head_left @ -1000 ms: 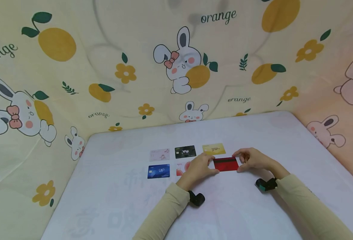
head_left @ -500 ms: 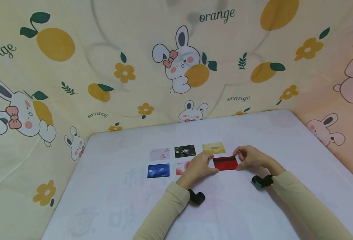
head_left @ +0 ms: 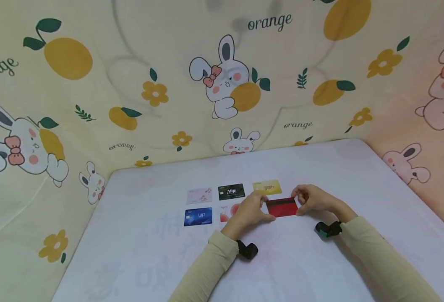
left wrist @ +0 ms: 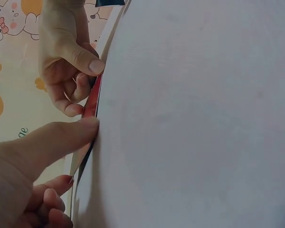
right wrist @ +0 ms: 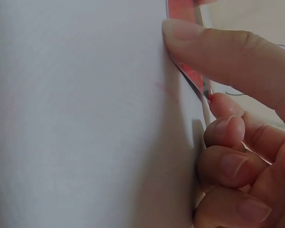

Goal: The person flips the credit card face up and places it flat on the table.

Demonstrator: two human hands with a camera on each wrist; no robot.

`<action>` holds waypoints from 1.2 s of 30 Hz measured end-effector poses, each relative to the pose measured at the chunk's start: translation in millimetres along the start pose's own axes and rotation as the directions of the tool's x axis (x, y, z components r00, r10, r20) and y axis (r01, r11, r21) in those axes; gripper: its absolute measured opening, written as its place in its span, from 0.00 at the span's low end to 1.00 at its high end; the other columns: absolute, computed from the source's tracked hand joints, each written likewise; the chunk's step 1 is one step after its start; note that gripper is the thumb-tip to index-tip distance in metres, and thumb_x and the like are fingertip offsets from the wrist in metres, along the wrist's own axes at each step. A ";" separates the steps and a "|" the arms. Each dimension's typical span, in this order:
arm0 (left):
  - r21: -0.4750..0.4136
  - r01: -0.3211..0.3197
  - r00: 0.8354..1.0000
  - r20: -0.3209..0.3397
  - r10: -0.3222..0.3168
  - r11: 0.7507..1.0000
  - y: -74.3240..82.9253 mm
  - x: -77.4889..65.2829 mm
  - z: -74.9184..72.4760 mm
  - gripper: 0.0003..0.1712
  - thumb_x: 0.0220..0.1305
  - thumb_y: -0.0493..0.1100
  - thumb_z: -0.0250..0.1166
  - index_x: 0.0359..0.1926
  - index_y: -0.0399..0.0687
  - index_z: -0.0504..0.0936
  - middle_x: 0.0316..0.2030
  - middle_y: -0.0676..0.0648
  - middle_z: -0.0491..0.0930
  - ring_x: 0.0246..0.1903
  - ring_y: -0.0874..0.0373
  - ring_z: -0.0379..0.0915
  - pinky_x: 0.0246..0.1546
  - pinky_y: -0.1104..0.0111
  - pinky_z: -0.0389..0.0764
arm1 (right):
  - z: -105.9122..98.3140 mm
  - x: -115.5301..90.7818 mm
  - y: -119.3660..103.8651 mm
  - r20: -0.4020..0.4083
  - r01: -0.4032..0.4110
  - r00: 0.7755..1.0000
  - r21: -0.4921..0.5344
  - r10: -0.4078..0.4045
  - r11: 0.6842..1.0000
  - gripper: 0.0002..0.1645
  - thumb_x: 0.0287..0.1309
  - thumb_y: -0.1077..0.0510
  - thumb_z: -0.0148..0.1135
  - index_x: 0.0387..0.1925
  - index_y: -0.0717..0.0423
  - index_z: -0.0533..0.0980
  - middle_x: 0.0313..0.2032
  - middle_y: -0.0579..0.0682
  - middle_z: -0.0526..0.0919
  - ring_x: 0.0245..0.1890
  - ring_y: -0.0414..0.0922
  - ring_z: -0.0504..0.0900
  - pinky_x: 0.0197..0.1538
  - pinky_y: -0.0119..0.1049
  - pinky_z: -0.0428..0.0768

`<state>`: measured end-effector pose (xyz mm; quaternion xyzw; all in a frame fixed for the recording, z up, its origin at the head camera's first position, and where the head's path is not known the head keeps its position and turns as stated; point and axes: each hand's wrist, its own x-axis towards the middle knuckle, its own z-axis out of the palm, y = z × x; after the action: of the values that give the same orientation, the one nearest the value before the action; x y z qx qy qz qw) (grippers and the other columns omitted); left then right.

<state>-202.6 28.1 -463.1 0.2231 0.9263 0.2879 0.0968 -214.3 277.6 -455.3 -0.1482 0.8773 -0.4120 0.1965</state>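
Note:
A red card (head_left: 282, 207) with a dark stripe along its far side lies between my hands in the head view. My left hand (head_left: 247, 210) pinches its left end, thumb at the near edge and index finger at the far corner. At the right end, my right hand (head_left: 315, 199) pinches it the same way, its other fingers curled. In the right wrist view, the thumb (right wrist: 190, 35) presses the edge of the red card (right wrist: 192, 73). The left wrist view shows the card edge-on; whether it touches the table cannot be told.
Behind stand a pale pink card (head_left: 199, 196), a black Vip card (head_left: 231, 191) and a gold card (head_left: 268, 187). A blue VIP card (head_left: 198, 216) lies nearer, beside a pink-and-red card (head_left: 227, 213) partly hidden by my left hand. Patterned cloth (head_left: 161, 50) surrounds the white table (head_left: 150, 251).
My right hand and wrist have shifted slightly left, and the red card's angle has altered a little. Both hands keep hold of it. The whole head view has drifted slightly.

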 end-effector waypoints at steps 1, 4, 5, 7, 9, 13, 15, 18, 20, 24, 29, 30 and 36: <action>-0.015 0.011 1.000 0.006 -0.010 1.000 0.3 -0.8 0.0 0.31 0.45 0.53 0.78 0.49 0.45 0.80 0.33 0.53 0.70 0.34 0.64 0.65 0.34 0.78 0.66 | 0.6 0.1 -0.3 0.004 -0.005 1.000 0.005 0.005 1.000 0.30 0.40 0.61 0.78 0.44 0.67 0.72 0.24 0.49 0.68 0.26 0.38 0.67 0.31 0.29 0.66; -0.035 0.023 1.000 0.015 -0.023 0.999 0.8 -3.5 0.5 0.32 0.44 0.53 0.78 0.49 0.45 0.78 0.35 0.52 0.71 0.35 0.64 0.65 0.35 0.77 0.68 | 2.2 0.3 -0.6 0.016 -0.018 1.000 0.007 0.018 1.000 0.30 0.41 0.60 0.77 0.44 0.66 0.71 0.25 0.49 0.68 0.28 0.39 0.67 0.32 0.30 0.67; -0.030 0.019 1.000 0.012 -0.018 0.999 0.9 -4.1 0.7 0.32 0.44 0.53 0.78 0.48 0.45 0.78 0.35 0.52 0.71 0.35 0.64 0.66 0.35 0.77 0.68 | 2.6 0.4 -0.6 0.018 -0.020 1.000 0.004 0.020 1.000 0.30 0.41 0.60 0.77 0.44 0.66 0.71 0.25 0.49 0.69 0.28 0.39 0.67 0.32 0.30 0.67; -0.014 0.008 1.000 0.002 -0.008 1.000 1.0 -5.1 1.3 0.31 0.45 0.54 0.77 0.48 0.46 0.78 0.37 0.52 0.73 0.35 0.64 0.66 0.36 0.78 0.70 | 3.1 0.5 -0.5 0.020 -0.019 1.000 0.000 0.019 1.000 0.30 0.41 0.60 0.77 0.45 0.66 0.71 0.25 0.49 0.69 0.28 0.39 0.67 0.32 0.30 0.67; 0.005 -0.003 1.000 -0.016 0.003 1.000 0.9 -5.4 1.8 0.31 0.47 0.55 0.76 0.49 0.47 0.78 0.38 0.52 0.75 0.35 0.64 0.67 0.36 0.78 0.71 | 2.8 0.6 -0.1 0.020 -0.018 1.000 0.000 0.018 1.000 0.30 0.41 0.62 0.76 0.46 0.66 0.71 0.25 0.50 0.69 0.28 0.39 0.67 0.32 0.29 0.67; 0.032 -0.018 0.999 -0.044 0.019 0.999 0.7 -5.0 1.9 0.30 0.48 0.57 0.74 0.49 0.48 0.79 0.39 0.52 0.76 0.35 0.65 0.67 0.35 0.79 0.71 | 1.1 0.4 0.1 0.033 -0.004 0.999 0.014 0.003 1.000 0.33 0.41 0.64 0.75 0.50 0.68 0.71 0.26 0.51 0.71 0.27 0.38 0.67 0.30 0.28 0.68; 0.034 -0.022 0.999 -0.047 0.024 0.999 1.2 -5.0 1.0 0.30 0.48 0.57 0.74 0.49 0.47 0.79 0.38 0.51 0.76 0.35 0.65 0.67 0.35 0.79 0.70 | 0.2 0.2 0.2 0.041 0.013 0.999 0.016 -0.014 1.000 0.34 0.42 0.64 0.75 0.52 0.68 0.71 0.27 0.52 0.72 0.26 0.37 0.68 0.30 0.27 0.68; 0.027 -0.024 0.998 -0.049 0.026 0.999 2.2 -5.3 -1.4 0.31 0.49 0.57 0.74 0.50 0.47 0.78 0.39 0.50 0.76 0.35 0.65 0.67 0.34 0.79 0.70 | -0.3 0.3 0.2 0.050 0.043 0.998 0.018 -0.044 0.999 0.34 0.41 0.63 0.75 0.52 0.69 0.71 0.27 0.53 0.73 0.25 0.36 0.68 0.29 0.27 0.68; 0.013 -0.020 0.998 -0.052 0.020 1.000 2.9 -5.7 -3.6 0.31 0.50 0.57 0.73 0.51 0.46 0.78 0.40 0.50 0.76 0.35 0.64 0.67 0.35 0.79 0.70 | -0.6 0.6 0.3 0.052 0.059 0.997 0.021 -0.060 0.998 0.34 0.41 0.63 0.75 0.52 0.69 0.71 0.27 0.53 0.73 0.25 0.36 0.68 0.29 0.27 0.68; -0.017 -0.011 0.998 -0.064 0.010 1.000 3.6 -6.6 -8.6 0.32 0.50 0.56 0.74 0.53 0.46 0.78 0.41 0.49 0.77 0.35 0.64 0.68 0.35 0.79 0.71 | -1.1 1.2 -0.5 0.041 0.073 0.996 0.039 -0.075 0.997 0.34 0.42 0.63 0.75 0.52 0.68 0.70 0.27 0.52 0.73 0.26 0.35 0.69 0.30 0.27 0.68; -0.037 -0.011 0.996 -0.086 0.008 0.999 3.1 -8.1 -12.8 0.32 0.50 0.55 0.74 0.52 0.46 0.77 0.40 0.48 0.77 0.35 0.63 0.68 0.33 0.79 0.70 | -1.6 1.8 -1.9 0.020 0.100 0.995 0.073 -0.102 0.992 0.35 0.43 0.64 0.74 0.52 0.67 0.68 0.27 0.52 0.71 0.25 0.35 0.69 0.29 0.27 0.70; -0.039 -0.010 0.996 -0.088 0.007 0.999 2.8 -8.7 -13.3 0.32 0.49 0.55 0.74 0.52 0.46 0.77 0.40 0.48 0.76 0.36 0.63 0.68 0.33 0.79 0.69 | -1.3 1.9 -2.1 0.019 0.104 0.994 0.079 -0.105 0.991 0.35 0.43 0.64 0.74 0.52 0.67 0.67 0.27 0.52 0.71 0.25 0.35 0.69 0.29 0.27 0.70; -0.037 -0.022 0.992 -0.123 0.017 0.999 -0.6 -9.3 -15.5 0.33 0.48 0.56 0.75 0.52 0.46 0.79 0.37 0.48 0.76 0.34 0.63 0.66 0.32 0.77 0.67 | 1.2 2.7 -3.5 -0.004 0.113 0.994 0.134 -0.113 0.985 0.34 0.44 0.66 0.71 0.54 0.67 0.66 0.28 0.50 0.71 0.25 0.35 0.69 0.30 0.28 0.71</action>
<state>-199.4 15.7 -450.4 0.2120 0.9227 0.3195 0.0411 -215.8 273.5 -453.9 -0.1849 0.8376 -0.4801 0.1837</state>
